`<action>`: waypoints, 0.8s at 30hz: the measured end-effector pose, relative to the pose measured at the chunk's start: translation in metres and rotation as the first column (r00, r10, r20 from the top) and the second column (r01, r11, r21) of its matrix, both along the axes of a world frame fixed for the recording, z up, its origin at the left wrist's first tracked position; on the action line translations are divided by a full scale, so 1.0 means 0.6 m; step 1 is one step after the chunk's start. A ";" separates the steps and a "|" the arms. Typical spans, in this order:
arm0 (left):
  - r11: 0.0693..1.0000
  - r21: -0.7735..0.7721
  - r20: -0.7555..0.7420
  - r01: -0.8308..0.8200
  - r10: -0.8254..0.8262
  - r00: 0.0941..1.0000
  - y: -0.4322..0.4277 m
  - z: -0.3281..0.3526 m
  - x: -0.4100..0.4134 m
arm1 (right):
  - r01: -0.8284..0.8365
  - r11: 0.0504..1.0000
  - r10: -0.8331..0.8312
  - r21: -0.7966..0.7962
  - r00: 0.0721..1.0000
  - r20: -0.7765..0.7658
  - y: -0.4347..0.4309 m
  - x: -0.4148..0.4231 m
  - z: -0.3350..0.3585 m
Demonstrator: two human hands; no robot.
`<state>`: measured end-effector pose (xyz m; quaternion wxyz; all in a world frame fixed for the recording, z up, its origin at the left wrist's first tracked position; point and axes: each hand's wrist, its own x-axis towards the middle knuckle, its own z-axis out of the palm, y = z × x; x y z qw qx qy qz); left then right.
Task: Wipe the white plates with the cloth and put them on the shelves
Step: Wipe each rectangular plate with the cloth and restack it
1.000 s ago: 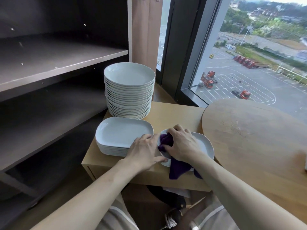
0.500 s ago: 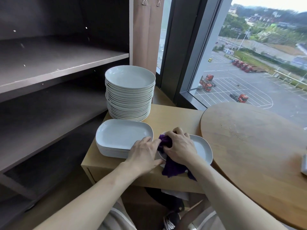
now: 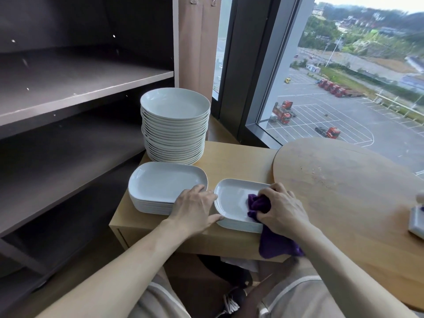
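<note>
Three white plate stacks (image 3: 175, 134), one purple cloth (image 3: 258, 204) being clenched by right hand (image 3: 284, 210), near stack (image 3: 231, 203) being touched by flat left hand (image 3: 192, 207).

Daylit window (image 3: 344, 99) behind a low cabinet (image 3: 238, 161) and round table (image 3: 355, 191).

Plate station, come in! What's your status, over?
Left hand open, touching the rectangular plate. Right hand grips the purple cloth on that plate. Shelves hold no plates yet; nothing in the way.
</note>
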<state>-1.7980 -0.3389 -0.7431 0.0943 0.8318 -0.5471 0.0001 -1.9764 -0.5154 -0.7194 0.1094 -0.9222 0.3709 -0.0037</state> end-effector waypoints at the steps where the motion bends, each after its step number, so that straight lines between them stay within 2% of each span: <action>1: 1.000 0.002 -0.013 0.002 -0.002 1.000 -0.001 -0.001 0.001 | 0.039 0.999 -0.039 -0.015 0.999 -0.014 -0.010 -0.004 0.002; 6: 1.000 -0.008 -0.030 -0.010 0.010 1.000 -0.004 -0.006 -0.003 | 0.236 0.972 -0.236 0.021 0.970 0.051 -0.027 0.036 0.006; 10: 1.000 -0.024 -0.043 -0.014 0.013 0.999 -0.004 -0.011 -0.003 | 0.277 0.961 -0.278 0.020 0.957 0.082 0.000 0.089 -0.004; 13: 0.999 -0.045 -0.056 -0.022 0.020 0.998 -0.003 -0.013 -0.007 | 0.198 0.980 -0.197 -0.010 0.977 0.084 0.021 0.115 -0.005; 19: 0.992 -0.101 -0.098 -0.072 0.062 0.993 -0.004 -0.009 -0.013 | -0.107 0.994 0.108 -0.013 0.992 0.065 0.076 0.151 -0.008; 24: 0.998 -0.040 -0.082 -0.058 0.054 0.995 -0.002 -0.011 -0.011 | -0.164 0.986 0.164 -0.006 0.984 0.064 0.085 0.119 -0.015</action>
